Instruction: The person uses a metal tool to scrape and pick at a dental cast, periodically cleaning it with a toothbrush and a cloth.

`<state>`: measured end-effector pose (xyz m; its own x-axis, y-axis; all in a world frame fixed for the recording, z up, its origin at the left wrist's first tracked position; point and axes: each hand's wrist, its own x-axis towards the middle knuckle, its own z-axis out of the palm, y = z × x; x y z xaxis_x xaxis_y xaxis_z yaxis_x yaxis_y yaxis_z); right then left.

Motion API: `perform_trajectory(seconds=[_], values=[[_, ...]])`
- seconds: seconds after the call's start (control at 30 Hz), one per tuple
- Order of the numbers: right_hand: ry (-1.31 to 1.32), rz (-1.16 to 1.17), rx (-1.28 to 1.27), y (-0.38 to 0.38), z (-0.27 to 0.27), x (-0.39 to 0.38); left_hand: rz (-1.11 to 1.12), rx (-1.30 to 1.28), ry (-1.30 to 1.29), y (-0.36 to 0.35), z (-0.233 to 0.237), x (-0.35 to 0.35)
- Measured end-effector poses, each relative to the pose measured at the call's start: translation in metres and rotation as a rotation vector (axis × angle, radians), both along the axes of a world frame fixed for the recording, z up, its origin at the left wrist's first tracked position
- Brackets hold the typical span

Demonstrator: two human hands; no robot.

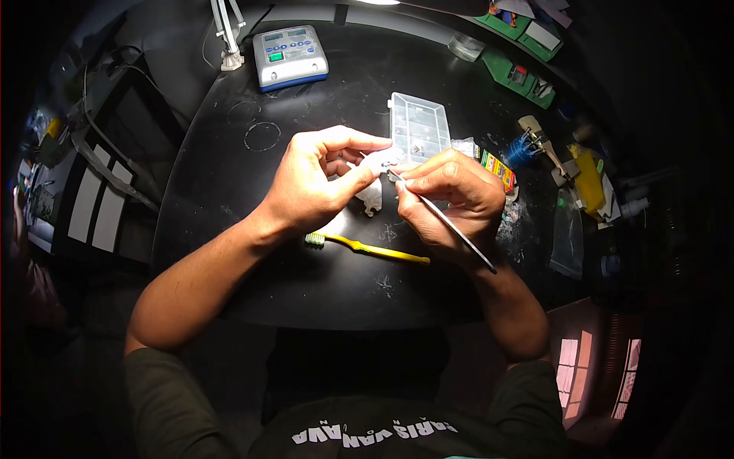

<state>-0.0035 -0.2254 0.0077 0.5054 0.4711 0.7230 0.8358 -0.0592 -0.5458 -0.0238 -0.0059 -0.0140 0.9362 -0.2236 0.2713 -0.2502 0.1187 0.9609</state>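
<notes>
Steady the small white piece (392,157) above the desk (218,164), near the clear box (419,115), pinched in the left hand (312,180) — press lightly with the slim tool (468,241), gripped in the right hand (462,187), to avoid slipping.

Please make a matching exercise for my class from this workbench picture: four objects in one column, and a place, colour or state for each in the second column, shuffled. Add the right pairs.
Column 1
1. Toothbrush
2. Slim rod-like tool
3. Compartment box
4. Control unit

Column 2
A. Clear, with divided sections
B. Silver-grey above, blue along the base, with a green-lit switch
C. Held in the right hand
D. Yellow-handled, lying on the black table

Right pairs: 1-D, 2-C, 3-A, 4-B
</notes>
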Motion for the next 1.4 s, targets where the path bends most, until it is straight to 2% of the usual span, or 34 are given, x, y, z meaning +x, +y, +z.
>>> perform_trajectory(seconds=[0.27, 0.9, 1.4], values=[[0.041, 0.008, 0.034, 0.001, -0.003, -0.001, 0.026, -0.065, -0.076, -0.004, -0.005, 0.003], [-0.051, -0.030, 0.021, -0.002, -0.003, 0.002, 0.020, -0.016, -0.024, -0.001, 0.001, -0.001], [-0.119, -0.006, 0.031, -0.001, -0.002, 0.005, -0.091, -0.115, 0.055, 0.001, 0.003, -0.001]])
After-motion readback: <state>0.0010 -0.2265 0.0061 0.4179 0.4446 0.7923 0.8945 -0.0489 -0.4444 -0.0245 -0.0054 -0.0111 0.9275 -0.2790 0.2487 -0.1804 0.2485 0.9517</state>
